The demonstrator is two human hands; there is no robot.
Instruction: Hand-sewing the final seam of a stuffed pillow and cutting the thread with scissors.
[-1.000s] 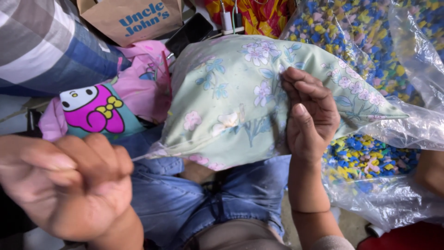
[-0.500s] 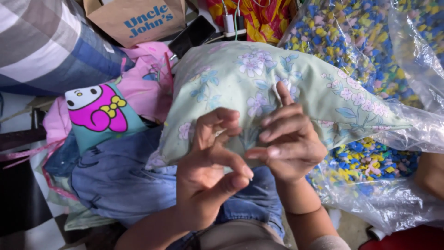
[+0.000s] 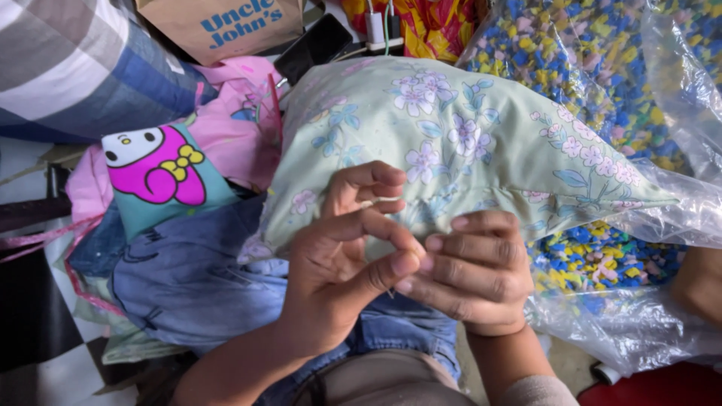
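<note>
While both hands meet at the near edge of the pale green floral pillow [image 3: 451,143], the left hand [image 3: 342,278] pinches thumb to forefinger, tips touching the right hand [image 3: 474,274]. Right fingers curl shut over the pillow's hem; what sits in the pinch is too small to tell. Pillow lies mid-scene across blue denim cloth [image 3: 188,278]. Left: pink cartoon fabric [image 3: 154,169], striped cushion [image 3: 68,60]. Right: clear plastic bag of coloured foam bits [image 3: 602,68]. Far: brown paper bag [image 3: 226,26], dark phone [image 3: 316,45].
</note>
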